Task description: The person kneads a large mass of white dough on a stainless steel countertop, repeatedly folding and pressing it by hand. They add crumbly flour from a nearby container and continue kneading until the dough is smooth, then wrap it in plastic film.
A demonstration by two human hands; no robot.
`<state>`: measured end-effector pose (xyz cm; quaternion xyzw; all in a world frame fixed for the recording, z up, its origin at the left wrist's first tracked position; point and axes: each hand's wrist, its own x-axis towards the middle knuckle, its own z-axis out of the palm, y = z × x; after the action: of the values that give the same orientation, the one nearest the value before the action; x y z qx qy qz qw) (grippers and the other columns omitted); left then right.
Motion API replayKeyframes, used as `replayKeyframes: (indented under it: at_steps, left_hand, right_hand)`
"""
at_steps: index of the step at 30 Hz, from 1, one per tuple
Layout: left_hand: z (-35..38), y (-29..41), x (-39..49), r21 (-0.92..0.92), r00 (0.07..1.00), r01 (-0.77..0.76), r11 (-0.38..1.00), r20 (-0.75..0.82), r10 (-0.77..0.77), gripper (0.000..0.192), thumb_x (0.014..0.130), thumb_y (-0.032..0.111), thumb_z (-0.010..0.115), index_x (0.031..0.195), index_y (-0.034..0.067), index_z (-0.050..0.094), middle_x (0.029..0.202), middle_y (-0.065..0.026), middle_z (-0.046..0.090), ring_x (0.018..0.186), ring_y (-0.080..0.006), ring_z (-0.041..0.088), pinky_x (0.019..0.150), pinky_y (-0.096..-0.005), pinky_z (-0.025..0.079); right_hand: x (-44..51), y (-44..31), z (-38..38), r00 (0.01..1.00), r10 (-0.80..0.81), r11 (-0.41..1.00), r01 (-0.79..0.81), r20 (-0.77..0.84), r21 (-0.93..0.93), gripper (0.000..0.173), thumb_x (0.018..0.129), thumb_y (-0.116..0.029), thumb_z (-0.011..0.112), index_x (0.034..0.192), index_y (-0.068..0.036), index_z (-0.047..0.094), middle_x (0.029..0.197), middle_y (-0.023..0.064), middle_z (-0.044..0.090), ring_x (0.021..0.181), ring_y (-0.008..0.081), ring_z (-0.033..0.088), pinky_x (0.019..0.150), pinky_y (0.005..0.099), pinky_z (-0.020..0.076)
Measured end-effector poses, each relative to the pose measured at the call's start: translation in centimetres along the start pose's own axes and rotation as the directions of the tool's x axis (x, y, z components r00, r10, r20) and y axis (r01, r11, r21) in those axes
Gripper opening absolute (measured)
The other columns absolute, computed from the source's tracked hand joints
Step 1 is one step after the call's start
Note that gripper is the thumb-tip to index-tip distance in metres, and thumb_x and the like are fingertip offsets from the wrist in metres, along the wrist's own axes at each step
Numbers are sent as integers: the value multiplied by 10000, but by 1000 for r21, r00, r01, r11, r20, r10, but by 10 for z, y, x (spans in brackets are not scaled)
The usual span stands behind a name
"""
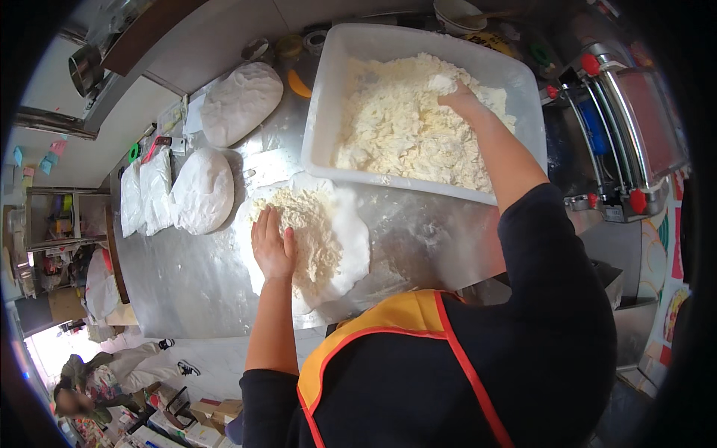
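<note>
My left hand [274,246] lies flat with fingers spread on the left side of a heap of crumbly, shaggy dough [313,241]. That heap sits on a smooth, flattened white dough sheet [353,224] on the steel table. Inside a large white plastic tub [425,190], my right hand [465,103] reaches into more loose, flaky dough [403,134]. A whiter patch [442,84] shows at its fingertips; whether this is a gripped clump or floured fingers is unclear.
Two smooth dough mounds [243,101] [204,190] and white plastic-bagged packs [154,190] are on the steel table [185,285] at left. An orange curved scraper [299,84] lies beside the tub. A roller machine [622,129] stands at right. Another person [101,375] is at lower left.
</note>
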<state>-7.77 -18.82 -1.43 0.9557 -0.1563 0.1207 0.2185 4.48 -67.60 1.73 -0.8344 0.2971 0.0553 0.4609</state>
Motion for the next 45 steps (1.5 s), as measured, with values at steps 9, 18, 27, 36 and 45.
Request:
replayKeyframes:
  at_steps: [9,18,27,36,45]
  left_hand:
    - [3,-10,-2,-186,998,57,981,26,-53,482,963,301,473,1353,18,498,1384,-194,498,1326,-361,406,1143,-454,248]
    - [-2,-83,-18,-729,899,371,575,128,-418,574,1026,439,312,1391,21,462,1412,-183,476,1321,-311,425,1112,-384,297]
    - [25,-103,-21,-877,825,382,-292,466,-322,565,1024,440,342,1416,35,376,1367,-162,475,1256,-287,454,1045,-425,388]
    - [-8,-91,-27,-948,904,319,18,299,-305,631,961,449,468,1417,17,406,1469,-150,422,1345,-287,410,1098,-415,315]
    - [-13,-61,-15,-849,985,76,522,-19,-174,461,964,212,511,1377,10,482,1480,-178,412,1346,-343,414,1106,-402,327]
  right_hand:
    - [-102,-87,-13,974,-74,897,-28,212,442,703,682,-290,765,1293,-32,531,1239,153,593,1153,269,565,944,423,464]
    - [-218,-147,213,855,-257,880,15,451,474,619,699,-175,790,1242,-15,538,1226,193,587,1098,249,607,844,412,548]
    - [-312,-138,315,765,-585,544,616,269,-570,661,652,-165,791,1274,-201,570,1390,146,448,1194,354,512,956,435,474]
    - [-315,-110,339,658,-717,346,622,230,-702,465,746,-170,689,1202,-225,617,1373,111,463,1159,401,513,877,495,493]
    - [-331,-117,306,666,-636,200,629,389,-751,536,795,-294,657,1301,-141,564,1473,124,374,1364,419,316,1142,543,224]
